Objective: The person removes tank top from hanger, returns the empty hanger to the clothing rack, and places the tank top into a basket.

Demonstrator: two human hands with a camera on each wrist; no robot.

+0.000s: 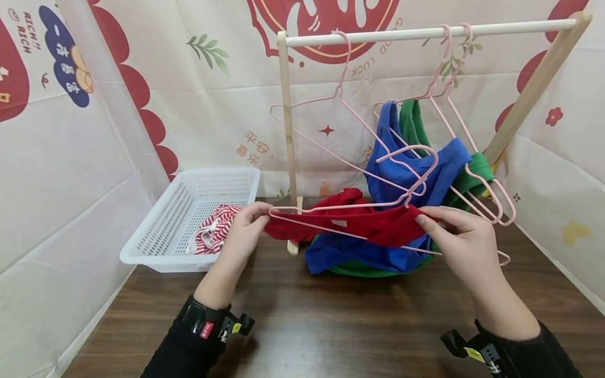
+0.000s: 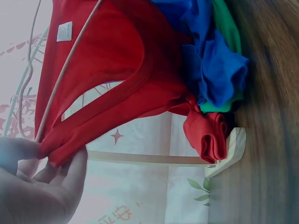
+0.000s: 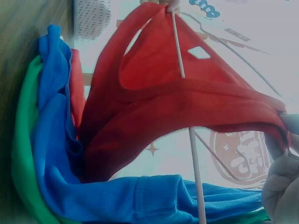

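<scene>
Red garment (image 1: 347,227), above tabletop (image 1: 331,315) between left and right edges, pinched at straps between thumb and fingers of left hand (image 1: 242,231) and right hand (image 1: 465,244); best eased over pink hanger's (image 1: 422,181) free right end, left strap pinned.

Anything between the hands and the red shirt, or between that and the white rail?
Nothing separates the left hand and right hand from the red shirt; both pinch it. Toward the white rail, the empty hanger overlaps the hook of the held hanger in the head view, so may snag.
</scene>
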